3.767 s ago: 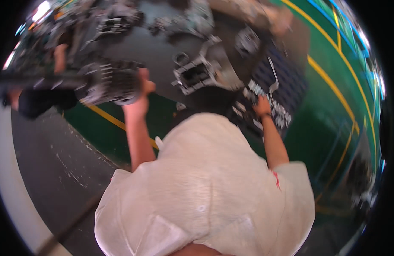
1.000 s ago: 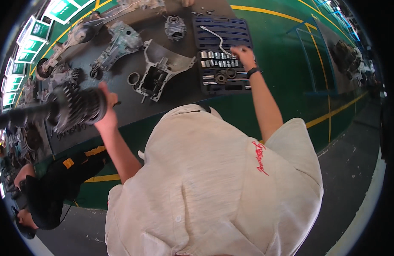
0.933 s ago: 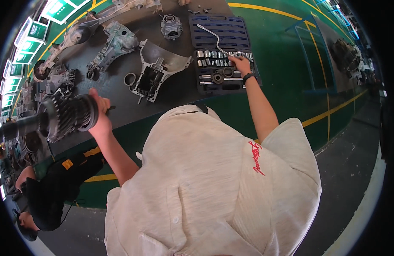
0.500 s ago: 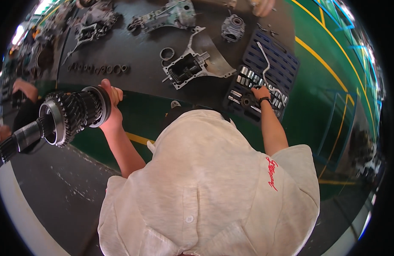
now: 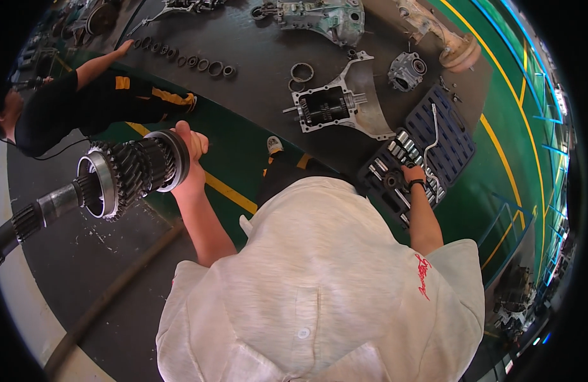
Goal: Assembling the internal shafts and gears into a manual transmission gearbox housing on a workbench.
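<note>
My left hand (image 5: 193,159) grips the ring end of a gear shaft (image 5: 119,175). Toothed gears and a pale ring sit along it, and its splined end points to the lower left. My right hand (image 5: 414,174) is lowered over an open socket set case (image 5: 459,148). Its fingers are closed on a dark round metal part (image 5: 391,181) with a hole in it; the fingertips are partly hidden. Chrome sockets (image 5: 405,145) stand in the case beside that hand, and a bent chrome handle (image 5: 433,130) lies across the lid.
On the dark workbench (image 5: 256,108) lie an open gearbox housing (image 5: 370,99), a bearing ring (image 5: 301,72), a small housing (image 5: 407,71) and a long gearbox casing (image 5: 319,18). At the left a person in black (image 5: 49,118) reaches toward a row of rings (image 5: 192,62).
The view has shifted left, so bench things appear farther right and lower. More of the person in black shows, an arm now at the rings. Both my hands keep their holds.
</note>
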Available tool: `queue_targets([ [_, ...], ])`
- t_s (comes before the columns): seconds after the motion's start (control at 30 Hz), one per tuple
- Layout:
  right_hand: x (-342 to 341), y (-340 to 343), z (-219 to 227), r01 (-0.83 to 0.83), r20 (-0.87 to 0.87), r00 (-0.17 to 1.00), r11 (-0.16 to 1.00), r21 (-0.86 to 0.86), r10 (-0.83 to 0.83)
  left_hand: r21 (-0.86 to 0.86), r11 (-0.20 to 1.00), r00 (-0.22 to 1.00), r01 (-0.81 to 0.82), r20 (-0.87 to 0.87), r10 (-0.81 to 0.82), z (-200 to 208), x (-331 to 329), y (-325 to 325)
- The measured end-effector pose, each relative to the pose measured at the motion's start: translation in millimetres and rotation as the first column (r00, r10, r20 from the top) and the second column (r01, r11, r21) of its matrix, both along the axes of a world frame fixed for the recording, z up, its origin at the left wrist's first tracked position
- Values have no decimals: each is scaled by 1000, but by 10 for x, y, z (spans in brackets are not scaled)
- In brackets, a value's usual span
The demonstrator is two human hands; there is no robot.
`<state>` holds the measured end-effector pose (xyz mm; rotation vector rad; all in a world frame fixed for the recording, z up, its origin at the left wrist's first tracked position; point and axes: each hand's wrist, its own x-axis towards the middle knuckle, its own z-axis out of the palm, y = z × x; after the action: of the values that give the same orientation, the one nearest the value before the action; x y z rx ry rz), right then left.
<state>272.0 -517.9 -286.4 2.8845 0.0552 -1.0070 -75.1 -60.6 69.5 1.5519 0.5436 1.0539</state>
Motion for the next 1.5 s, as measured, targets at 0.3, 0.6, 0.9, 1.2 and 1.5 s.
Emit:
queue_targets([
  [0.3,-263,217,232,167,239,960,984,-57,-149,-27,998,998,60,26,-59,-55,-271,474],
  [0.6,-597,2983,1201,-486,522,852,453,748,52,-125,992,999,-9,41,14,-159,-611,961],
  [0.9,-1117,2822,518,-601,350,797,696,392,492,-79,994,995,70,81,-63,-403,-1018,1399],
  [1.2,-1445,2697,454,-575,392,813,700,424,430,-109,974,980,198,4,-199,-220,-793,1763],
  [1.5,-1322,2567,554,-597,352,801,613,517,484,-65,979,982,191,5,-191,-143,-395,1513],
])
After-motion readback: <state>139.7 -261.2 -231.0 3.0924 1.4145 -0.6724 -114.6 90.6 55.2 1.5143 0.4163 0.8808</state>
